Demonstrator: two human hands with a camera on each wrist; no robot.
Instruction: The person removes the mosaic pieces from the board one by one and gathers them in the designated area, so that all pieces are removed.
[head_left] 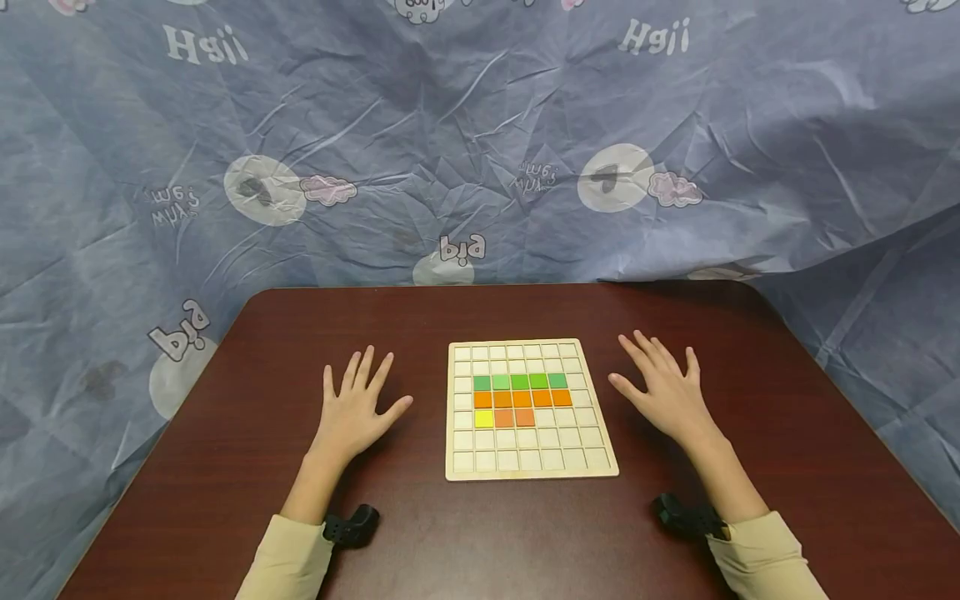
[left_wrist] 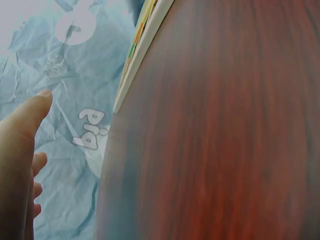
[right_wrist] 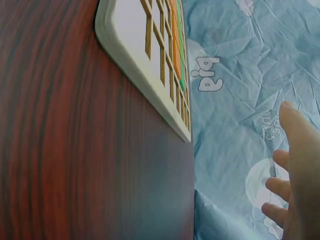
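A square wooden grid board (head_left: pixel 532 476) lies flat on the table between the hands. Several green tiles (head_left: pixel 520 382) fill part of one row, with several orange tiles (head_left: pixel 522 398) in the row below. Nearer the front, a yellow tile (head_left: pixel 483 418) sits beside two salmon-orange tiles (head_left: pixel 503 417); the other squares show bare wood. To the board's left, the left hand (head_left: pixel 356 410) has its fingers spread and holds nothing. On the other side, the right hand (head_left: pixel 667 392) is likewise spread, its thumb pointing toward the board's edge. Neither hand touches the board.
The dark red-brown table (head_left: pixel 390 533) has rounded far corners. Behind it hangs a wrinkled blue-grey printed cloth (head_left: pixel 480 100). Black wrist devices (head_left: pixel 352 527) sit at both cuffs, below light beige sleeves (head_left: pixel 288 558).
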